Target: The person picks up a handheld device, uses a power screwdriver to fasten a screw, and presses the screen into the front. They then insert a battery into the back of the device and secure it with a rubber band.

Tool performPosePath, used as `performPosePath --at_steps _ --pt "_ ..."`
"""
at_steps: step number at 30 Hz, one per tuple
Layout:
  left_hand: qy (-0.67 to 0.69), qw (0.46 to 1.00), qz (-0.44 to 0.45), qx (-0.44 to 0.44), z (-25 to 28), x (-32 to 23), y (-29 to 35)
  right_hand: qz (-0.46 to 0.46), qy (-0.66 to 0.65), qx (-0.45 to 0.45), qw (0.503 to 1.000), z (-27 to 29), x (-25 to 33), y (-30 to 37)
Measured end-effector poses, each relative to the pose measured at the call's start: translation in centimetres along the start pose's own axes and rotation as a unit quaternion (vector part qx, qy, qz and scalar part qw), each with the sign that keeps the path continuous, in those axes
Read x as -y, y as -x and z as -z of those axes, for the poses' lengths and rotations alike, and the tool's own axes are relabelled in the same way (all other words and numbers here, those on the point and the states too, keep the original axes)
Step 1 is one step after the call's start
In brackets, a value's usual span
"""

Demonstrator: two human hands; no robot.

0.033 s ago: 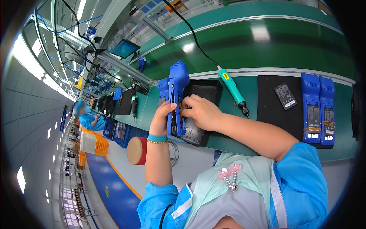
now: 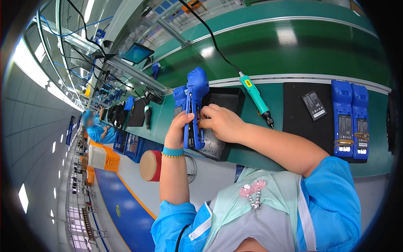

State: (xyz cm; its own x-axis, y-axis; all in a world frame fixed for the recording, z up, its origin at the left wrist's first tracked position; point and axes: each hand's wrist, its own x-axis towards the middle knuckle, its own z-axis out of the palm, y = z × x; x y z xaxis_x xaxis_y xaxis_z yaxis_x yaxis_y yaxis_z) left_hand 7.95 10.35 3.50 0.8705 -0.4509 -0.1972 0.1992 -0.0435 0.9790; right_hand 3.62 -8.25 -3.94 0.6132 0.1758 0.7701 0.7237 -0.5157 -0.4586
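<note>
Blue handheld terminal [image 2: 194,107], held on edge near the middle of the view over a black foam tray [image 2: 226,101]. Left hand [image 2: 179,129] wraps its lower body from the 9 o'clock side, fingers closed around the casing, apparently to keep the open side turned toward the other hand. Right hand [image 2: 222,123] comes in from 3 o'clock, fingertips pinched at the terminal's edge, seemingly working a small part there; what it pinches is too small to tell. A second blue unit [image 2: 179,97] lies just behind the held one at 10 o'clock. At 2 o'clock of the hands a green electric screwdriver [image 2: 257,98] hangs tip-down on its black cable [image 2: 208,31], near enough for a short reach. Farther toward 3 o'clock a black mat [image 2: 300,126] carries a loose battery pack [image 2: 314,105] and two finished blue terminals [image 2: 351,119] lying side by side, touching. Green conveyor belt [image 2: 294,46] runs along 12 o'clock beyond a pale rail. Bench edge sits close below the forearms; a red stool [image 2: 151,165] stands at 7 o'clock. Open room lies between screwdriver and mat.
</note>
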Motion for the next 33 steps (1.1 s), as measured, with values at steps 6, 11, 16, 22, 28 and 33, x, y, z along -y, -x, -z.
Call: performPosePath --at_steps 6,11,16,22,28,33 --pt "0.019 0.999 0.028 -0.014 -1.2 -0.8 0.2 0.079 0.002 0.055 0.995 0.4 -1.0 -0.3" --pt "0.016 1.000 0.026 0.007 -0.8 -0.6 -0.2 0.081 -0.040 0.047 0.995 0.1 -1.4 0.0" --pt "-0.025 0.999 0.022 0.032 -1.1 -0.5 -0.3 -0.032 -0.185 0.047 0.981 -0.1 -1.0 0.1" --pt "-0.026 0.999 0.023 0.002 -1.5 -0.5 -0.3 0.074 -0.053 -0.008 0.996 0.1 -1.3 0.2" --pt "-0.015 0.999 0.029 0.025 -1.2 -0.5 -0.4 0.073 -0.058 0.015 0.996 0.2 -1.3 0.0" --pt "-0.006 0.998 0.037 0.045 -1.4 -0.3 -0.8 0.056 -0.057 0.016 0.997 -0.1 -1.2 0.0"
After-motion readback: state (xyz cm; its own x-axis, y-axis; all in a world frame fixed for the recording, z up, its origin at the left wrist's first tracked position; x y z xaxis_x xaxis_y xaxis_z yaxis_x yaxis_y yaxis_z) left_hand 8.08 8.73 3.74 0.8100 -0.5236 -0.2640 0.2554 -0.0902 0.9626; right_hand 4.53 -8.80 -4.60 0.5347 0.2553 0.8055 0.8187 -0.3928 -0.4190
